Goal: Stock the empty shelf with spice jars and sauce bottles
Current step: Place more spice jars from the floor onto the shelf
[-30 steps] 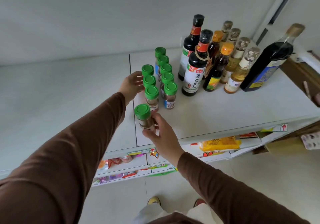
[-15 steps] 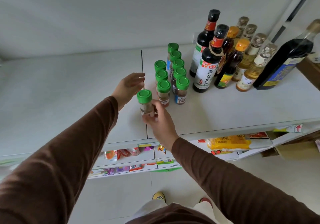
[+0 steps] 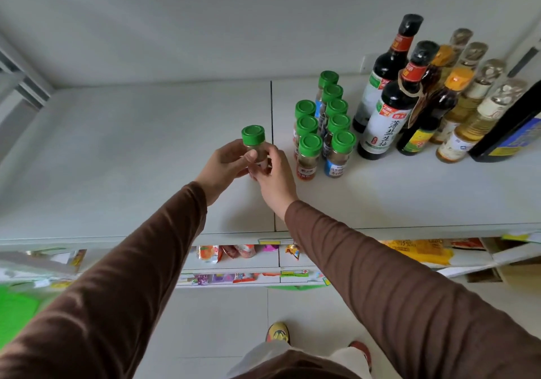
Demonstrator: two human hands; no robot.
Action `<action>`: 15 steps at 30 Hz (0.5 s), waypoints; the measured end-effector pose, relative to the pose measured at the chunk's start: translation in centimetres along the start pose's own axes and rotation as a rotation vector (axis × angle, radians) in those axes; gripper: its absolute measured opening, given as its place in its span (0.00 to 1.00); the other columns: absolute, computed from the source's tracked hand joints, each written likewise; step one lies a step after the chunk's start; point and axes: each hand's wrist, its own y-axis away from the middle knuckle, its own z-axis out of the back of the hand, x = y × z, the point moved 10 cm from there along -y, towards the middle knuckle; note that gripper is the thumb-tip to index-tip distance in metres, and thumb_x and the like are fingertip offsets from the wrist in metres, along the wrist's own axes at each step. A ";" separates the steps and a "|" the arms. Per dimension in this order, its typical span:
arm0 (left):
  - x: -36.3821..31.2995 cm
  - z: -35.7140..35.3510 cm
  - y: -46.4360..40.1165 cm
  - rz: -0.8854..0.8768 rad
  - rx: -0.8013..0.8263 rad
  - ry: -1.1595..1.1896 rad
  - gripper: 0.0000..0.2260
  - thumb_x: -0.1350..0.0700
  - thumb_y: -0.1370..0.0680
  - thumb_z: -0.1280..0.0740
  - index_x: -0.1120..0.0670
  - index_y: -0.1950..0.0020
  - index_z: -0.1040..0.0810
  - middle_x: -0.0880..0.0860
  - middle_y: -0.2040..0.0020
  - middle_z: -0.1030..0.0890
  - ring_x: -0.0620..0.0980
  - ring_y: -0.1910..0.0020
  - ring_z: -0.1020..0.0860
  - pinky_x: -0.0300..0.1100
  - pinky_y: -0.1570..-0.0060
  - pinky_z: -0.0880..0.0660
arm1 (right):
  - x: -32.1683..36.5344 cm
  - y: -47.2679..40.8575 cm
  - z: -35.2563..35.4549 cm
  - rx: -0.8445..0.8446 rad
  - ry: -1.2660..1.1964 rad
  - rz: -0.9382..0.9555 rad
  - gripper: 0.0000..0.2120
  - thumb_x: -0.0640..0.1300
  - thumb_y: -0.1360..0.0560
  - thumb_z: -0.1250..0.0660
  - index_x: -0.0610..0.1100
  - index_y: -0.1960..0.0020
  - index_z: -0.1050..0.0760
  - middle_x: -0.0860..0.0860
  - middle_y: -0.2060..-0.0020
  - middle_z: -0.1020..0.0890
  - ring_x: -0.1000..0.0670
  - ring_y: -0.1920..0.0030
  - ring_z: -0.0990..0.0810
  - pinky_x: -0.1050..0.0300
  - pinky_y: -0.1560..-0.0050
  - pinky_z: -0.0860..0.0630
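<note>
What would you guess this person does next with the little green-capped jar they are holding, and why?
Probably set the held spice jar down on the shelf at the front of the shorter left row of jars. Both the left hand and right hand grip it upright, left of that row, which has three jars against the neighbouring row's five.

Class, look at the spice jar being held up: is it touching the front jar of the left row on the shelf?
Apart. The head view shows bare white shelf between the held jar and the front jar.
</note>
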 end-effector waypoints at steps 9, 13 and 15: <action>-0.5 0.0 -5.0 0.005 -0.020 0.008 0.17 0.56 0.23 0.29 0.56 0.35 0.23 0.55 0.44 0.17 0.51 0.46 0.17 0.41 0.49 0.21 | -3.6 0.9 1.0 0.119 0.036 -0.144 0.38 0.40 0.23 0.29 0.45 0.19 0.44 0.47 0.22 0.35 0.50 0.23 0.36 0.49 0.23 0.37; -0.3 0.2 -8.1 0.001 -0.043 0.007 0.16 0.57 0.23 0.28 0.57 0.36 0.24 0.53 0.46 0.17 0.48 0.49 0.18 0.38 0.54 0.23 | -4.2 2.8 2.3 0.132 0.034 -0.178 0.34 0.41 0.22 0.30 0.48 0.20 0.41 0.46 0.24 0.32 0.50 0.25 0.34 0.47 0.24 0.35; -0.1 0.1 -9.8 0.004 -0.051 0.005 0.16 0.57 0.23 0.28 0.57 0.36 0.23 0.53 0.46 0.17 0.49 0.49 0.18 0.41 0.51 0.22 | -4.0 3.7 2.8 0.151 0.018 -0.192 0.32 0.42 0.21 0.31 0.48 0.21 0.39 0.46 0.25 0.31 0.51 0.26 0.32 0.48 0.25 0.34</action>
